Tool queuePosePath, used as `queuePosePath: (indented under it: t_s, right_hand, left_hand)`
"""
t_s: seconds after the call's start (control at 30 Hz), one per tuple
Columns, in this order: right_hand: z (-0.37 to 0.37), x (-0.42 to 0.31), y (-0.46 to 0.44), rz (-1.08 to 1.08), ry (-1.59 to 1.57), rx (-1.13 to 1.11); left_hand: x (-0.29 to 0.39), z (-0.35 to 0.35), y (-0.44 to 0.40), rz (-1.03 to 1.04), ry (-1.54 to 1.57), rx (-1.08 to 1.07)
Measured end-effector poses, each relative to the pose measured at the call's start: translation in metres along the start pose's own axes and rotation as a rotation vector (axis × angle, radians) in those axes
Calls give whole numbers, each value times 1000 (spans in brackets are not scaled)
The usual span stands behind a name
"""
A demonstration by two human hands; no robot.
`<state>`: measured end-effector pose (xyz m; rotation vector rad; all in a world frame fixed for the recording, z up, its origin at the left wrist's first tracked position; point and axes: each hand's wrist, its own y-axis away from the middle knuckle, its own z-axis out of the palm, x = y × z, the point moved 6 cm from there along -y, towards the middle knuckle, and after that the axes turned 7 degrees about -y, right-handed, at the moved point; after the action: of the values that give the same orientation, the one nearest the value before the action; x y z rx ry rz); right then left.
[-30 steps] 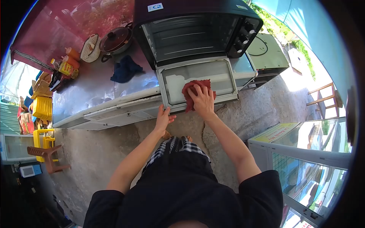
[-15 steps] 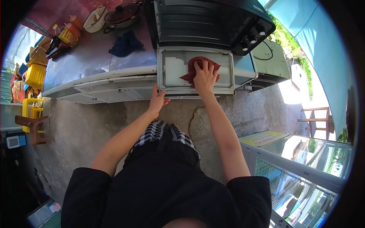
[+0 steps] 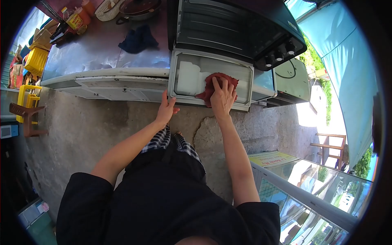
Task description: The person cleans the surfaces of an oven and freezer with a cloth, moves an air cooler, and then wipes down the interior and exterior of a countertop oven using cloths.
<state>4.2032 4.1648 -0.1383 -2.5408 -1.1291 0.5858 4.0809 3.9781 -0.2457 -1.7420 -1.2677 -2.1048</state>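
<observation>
A black oven [image 3: 228, 24] stands with its glass door [image 3: 190, 77] lowered flat, the inner pane facing up. My right hand [image 3: 222, 96] presses a dark red cloth [image 3: 210, 87] onto the pane, right of its middle, with the fingers bent over the bunched fabric. At the door's near left corner, my left hand [image 3: 165, 109] grips the edge, thumb on one side and the other fingers partly hidden below.
Left of the oven, a metal counter [image 3: 94, 57] holds a dark blue cloth [image 3: 138, 39], a lidded pan [image 3: 140, 10], a woven basket [image 3: 108, 10] and bottles [image 3: 75, 20]. A glass display case [image 3: 306, 179] stands behind to the right. Stools [image 3: 28, 116] are at far left.
My right hand has slid the red cloth slightly toward the door's near edge. My left hand keeps its place at the corner. The whole view has shifted and tilted a little.
</observation>
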Motion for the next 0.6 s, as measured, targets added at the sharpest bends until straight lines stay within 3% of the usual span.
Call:
queuePosePath:
  t_s: [0.6]
  right_hand:
    - [3, -13, -8, 5, -38, -67]
  left_hand:
    - [13, -10, -2, -29, -36, -83]
